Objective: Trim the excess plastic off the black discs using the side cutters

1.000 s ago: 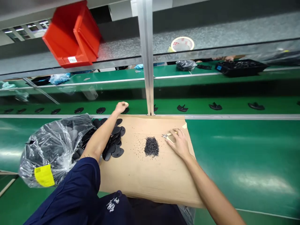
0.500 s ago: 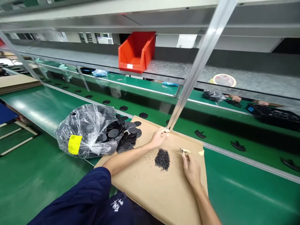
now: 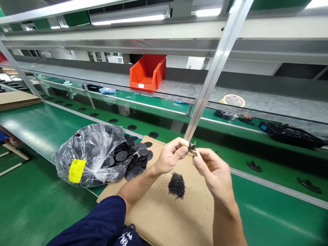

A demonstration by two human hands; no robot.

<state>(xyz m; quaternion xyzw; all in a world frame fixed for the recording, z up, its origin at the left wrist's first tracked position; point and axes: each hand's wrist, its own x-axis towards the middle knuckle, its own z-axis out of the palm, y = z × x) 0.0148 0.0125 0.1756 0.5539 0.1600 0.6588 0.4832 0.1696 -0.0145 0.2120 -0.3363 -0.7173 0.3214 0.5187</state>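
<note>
Both my hands are raised above a brown cardboard sheet (image 3: 164, 218) and meet fingertip to fingertip. My left hand (image 3: 170, 157) is pinched closed, its taped fingertips at a small dark piece (image 3: 191, 146). My right hand (image 3: 211, 169) is closed on a small metal cutter with pale handles (image 3: 196, 152), whose tip touches that piece. Below them lies a little heap of black bits (image 3: 176, 185). Left of the sheet, flat black plastic discs (image 3: 137, 155) spill from a clear plastic bag (image 3: 89, 153) with a yellow label.
A green conveyor belt (image 3: 276, 177) runs behind the sheet with black parts (image 3: 253, 166) spaced along it. A slanted metal post (image 3: 212, 75) rises at the sheet's far edge. On the shelf above stand a red bin (image 3: 147, 72) and a tape roll (image 3: 233, 100). A black tray (image 3: 294, 136) sits far right.
My left hand came back from the belt and both hands lifted off the cardboard to meet in the air; the right hand picked up the cutter. The camera view swung left and upward.
</note>
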